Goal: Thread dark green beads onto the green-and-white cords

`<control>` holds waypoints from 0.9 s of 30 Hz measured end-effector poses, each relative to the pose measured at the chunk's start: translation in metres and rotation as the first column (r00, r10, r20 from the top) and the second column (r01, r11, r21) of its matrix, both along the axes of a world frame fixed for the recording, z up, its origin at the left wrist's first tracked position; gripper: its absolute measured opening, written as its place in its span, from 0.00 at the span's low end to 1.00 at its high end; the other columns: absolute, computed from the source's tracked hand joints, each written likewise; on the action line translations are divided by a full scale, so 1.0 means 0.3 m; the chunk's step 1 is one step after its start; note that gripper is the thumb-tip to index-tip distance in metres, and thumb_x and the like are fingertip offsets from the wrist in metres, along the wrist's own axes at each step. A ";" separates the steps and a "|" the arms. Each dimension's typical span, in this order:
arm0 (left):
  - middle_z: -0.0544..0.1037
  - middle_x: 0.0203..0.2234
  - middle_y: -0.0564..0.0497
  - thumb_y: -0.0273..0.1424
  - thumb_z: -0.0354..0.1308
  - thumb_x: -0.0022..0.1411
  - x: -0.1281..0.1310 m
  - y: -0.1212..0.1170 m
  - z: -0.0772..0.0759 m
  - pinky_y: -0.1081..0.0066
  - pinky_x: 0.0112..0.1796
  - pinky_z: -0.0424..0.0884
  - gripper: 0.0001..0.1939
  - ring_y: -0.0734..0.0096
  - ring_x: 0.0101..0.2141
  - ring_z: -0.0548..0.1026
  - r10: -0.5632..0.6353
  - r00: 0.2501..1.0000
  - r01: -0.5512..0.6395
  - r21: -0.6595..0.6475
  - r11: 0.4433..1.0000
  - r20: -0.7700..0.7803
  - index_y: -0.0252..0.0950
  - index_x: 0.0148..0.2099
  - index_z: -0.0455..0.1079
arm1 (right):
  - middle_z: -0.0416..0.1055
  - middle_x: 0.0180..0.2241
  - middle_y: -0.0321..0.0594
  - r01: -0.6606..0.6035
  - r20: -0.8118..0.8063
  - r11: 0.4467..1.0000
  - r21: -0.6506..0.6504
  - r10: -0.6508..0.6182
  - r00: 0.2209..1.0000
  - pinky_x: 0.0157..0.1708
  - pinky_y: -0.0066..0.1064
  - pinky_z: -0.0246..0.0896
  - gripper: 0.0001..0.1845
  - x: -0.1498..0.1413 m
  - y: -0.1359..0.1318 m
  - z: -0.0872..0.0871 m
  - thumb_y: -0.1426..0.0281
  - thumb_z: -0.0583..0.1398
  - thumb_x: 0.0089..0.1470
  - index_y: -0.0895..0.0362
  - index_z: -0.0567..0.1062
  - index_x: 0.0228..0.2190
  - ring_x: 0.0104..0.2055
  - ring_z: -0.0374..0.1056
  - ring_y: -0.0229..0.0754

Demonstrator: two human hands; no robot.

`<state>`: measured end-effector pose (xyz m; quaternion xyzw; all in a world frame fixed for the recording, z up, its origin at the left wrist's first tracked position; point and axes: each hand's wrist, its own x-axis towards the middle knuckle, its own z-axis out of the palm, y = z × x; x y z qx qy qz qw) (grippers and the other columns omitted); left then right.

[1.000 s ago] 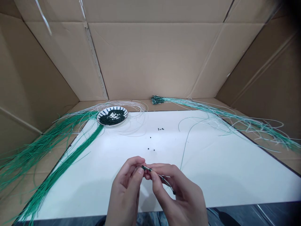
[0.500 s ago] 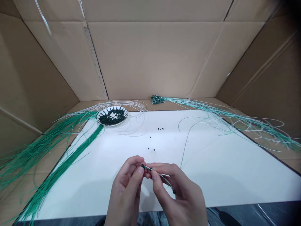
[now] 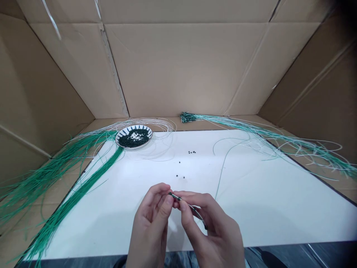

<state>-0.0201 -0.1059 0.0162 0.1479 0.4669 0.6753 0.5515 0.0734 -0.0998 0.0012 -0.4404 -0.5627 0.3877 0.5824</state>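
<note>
My left hand [image 3: 152, 223] and my right hand [image 3: 212, 230] meet low in the middle, over the white sheet [image 3: 279, 201]. Both pinch the end of a thin pale green wire [image 3: 221, 175] strung with dark beads [image 3: 174, 196]. The right fingers grip the beaded stretch; the left fingertips close on its tip. The wire runs up and right from the hands across the sheet. A few loose dark beads [image 3: 180, 175] lie just beyond the hands, and three more [image 3: 191, 152] lie farther back.
A patterned dish [image 3: 134, 136] of dark beads stands at the back left. Bundles of green wires [image 3: 69, 186] spread along the left, pale wires [image 3: 279, 139] along the back right. Cardboard walls [image 3: 181, 67] enclose the workspace on three sides.
Both hands have shifted slightly away from me with the beaded wire; the grip looks the same.
</note>
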 end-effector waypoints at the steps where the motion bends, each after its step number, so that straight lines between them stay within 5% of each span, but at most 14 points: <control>1: 0.81 0.28 0.53 0.35 0.79 0.44 0.000 0.000 -0.001 0.77 0.37 0.73 0.16 0.70 0.34 0.78 0.008 1.000 -0.008 0.000 1.000 -0.002 0.38 0.35 0.80 | 0.83 0.36 0.36 0.003 -0.001 1.000 0.003 -0.003 1.000 0.40 0.25 0.77 0.06 0.000 0.001 0.002 0.72 0.62 0.60 0.51 0.80 0.32 0.38 0.80 0.41; 27: 0.79 0.27 0.55 0.32 0.76 0.48 0.013 -0.003 -0.028 0.79 0.33 0.76 0.11 0.71 0.30 0.78 0.128 0.960 -0.100 0.123 0.987 -0.248 0.40 0.32 0.77 | 0.84 0.37 0.38 -0.049 0.017 0.999 -0.018 0.049 0.999 0.40 0.29 0.78 0.05 0.010 0.000 0.001 0.72 0.62 0.59 0.52 0.77 0.31 0.39 0.81 0.43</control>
